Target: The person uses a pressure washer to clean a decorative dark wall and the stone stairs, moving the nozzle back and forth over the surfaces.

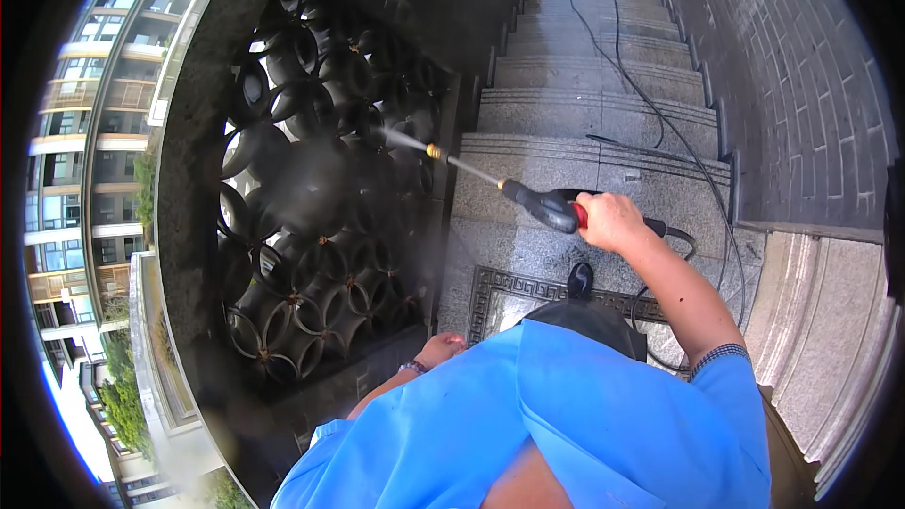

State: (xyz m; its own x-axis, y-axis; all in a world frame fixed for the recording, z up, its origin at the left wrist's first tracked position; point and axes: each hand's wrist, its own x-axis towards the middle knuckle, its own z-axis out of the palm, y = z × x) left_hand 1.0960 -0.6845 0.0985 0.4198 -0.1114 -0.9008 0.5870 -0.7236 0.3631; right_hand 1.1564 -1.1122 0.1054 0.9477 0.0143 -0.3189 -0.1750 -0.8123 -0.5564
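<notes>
My right hand grips the handle of a pressure washer spray gun, around its red part. A thin metal lance runs from the gun up and left to a brass-coloured nozzle. White water spray fans from that nozzle onto a dark openwork lattice of curved tiles set in the wall. Low beside the wall hangs my left hand, a beaded bracelet on its wrist. Its fingers look loosely curled, and part of the arm is hidden behind my blue shirt.
Wet stone steps stretch away ahead, with a black hose trailing over them. On the right stands a grey brick wall above a pale stone base. My dark shoe is near a key-patterned floor border.
</notes>
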